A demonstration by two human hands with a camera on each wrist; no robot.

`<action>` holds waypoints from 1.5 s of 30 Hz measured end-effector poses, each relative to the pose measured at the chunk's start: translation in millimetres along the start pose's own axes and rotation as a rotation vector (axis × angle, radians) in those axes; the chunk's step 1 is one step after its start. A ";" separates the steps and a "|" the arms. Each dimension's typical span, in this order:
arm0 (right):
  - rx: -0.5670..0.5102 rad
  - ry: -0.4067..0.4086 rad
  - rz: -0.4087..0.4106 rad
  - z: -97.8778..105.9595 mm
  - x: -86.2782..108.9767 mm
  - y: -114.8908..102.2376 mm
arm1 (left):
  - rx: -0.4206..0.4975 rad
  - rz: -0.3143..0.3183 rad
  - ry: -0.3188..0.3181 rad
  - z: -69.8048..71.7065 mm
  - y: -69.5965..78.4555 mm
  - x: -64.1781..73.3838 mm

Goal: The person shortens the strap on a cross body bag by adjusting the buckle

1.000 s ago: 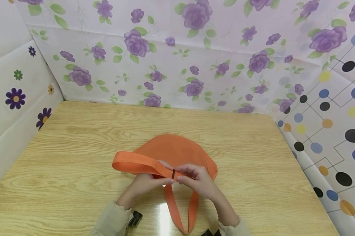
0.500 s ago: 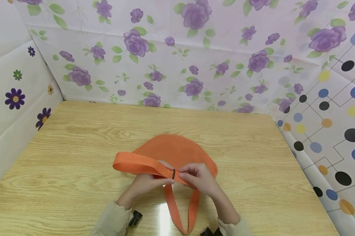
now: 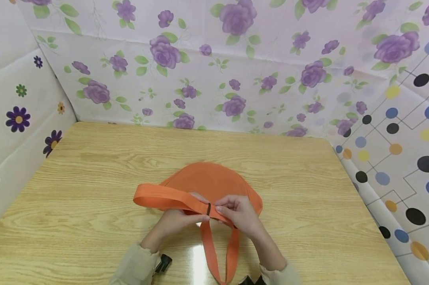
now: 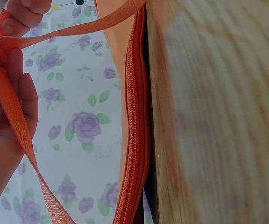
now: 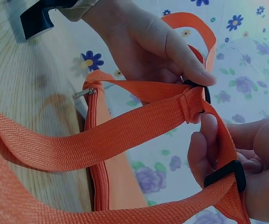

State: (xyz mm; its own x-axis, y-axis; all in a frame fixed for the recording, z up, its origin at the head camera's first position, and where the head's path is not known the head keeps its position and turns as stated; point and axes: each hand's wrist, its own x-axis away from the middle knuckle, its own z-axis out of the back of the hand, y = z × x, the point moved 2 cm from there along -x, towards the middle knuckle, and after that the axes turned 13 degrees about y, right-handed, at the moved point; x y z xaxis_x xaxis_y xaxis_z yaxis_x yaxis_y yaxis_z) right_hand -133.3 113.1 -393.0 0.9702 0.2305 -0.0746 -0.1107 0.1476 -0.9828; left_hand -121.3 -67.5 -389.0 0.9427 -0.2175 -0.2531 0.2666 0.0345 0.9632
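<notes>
An orange bag (image 3: 207, 178) lies on the wooden table, its zipper (image 4: 134, 107) running along the edge near the tabletop. Its orange webbing strap (image 3: 161, 196) is raised in front of it, looping out to the left. My left hand (image 3: 178, 219) holds the strap at a black slider buckle (image 3: 209, 209), thumb along the near side. Just right of that buckle, my right hand (image 3: 243, 215) pinches the strap between thumb and fingers. A second black buckle (image 5: 228, 175) sits on the webbing by my right hand in the right wrist view.
A lower strap loop (image 3: 208, 249) hangs between my forearms toward the near table edge. Black camera mounts, one a black clip (image 3: 162, 264), sit at both sleeves. Flower-patterned cloth (image 3: 200, 79) stands behind the table (image 3: 93, 166), with more patterned cloth on both sides.
My right hand has shifted its pinch slightly right, away from the slider, showing more strap between the hands. The left strap loop moved slightly left; the left hand stayed nearly still.
</notes>
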 end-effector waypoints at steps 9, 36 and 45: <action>-0.057 0.021 -0.021 -5.5 0.1 2.0 | 0.031 -0.036 -0.007 -1.0 -1.0 -0.8; -0.119 0.031 -0.008 -13.6 -1.8 -1.7 | 0.084 -0.057 -0.020 -2.9 1.7 -0.1; 0.124 0.040 0.089 -9.8 0.5 -6.9 | 0.093 -0.046 -0.009 -1.8 -14.0 -0.3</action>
State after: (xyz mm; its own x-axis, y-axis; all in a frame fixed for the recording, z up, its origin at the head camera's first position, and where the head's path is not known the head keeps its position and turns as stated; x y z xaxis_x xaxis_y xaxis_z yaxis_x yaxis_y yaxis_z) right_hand -129.9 102.8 -387.9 0.9629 0.2101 -0.1691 -0.2196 0.2470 -0.9438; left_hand -124.9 -66.1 -402.5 0.9281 -0.2254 -0.2964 0.2890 -0.0661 0.9550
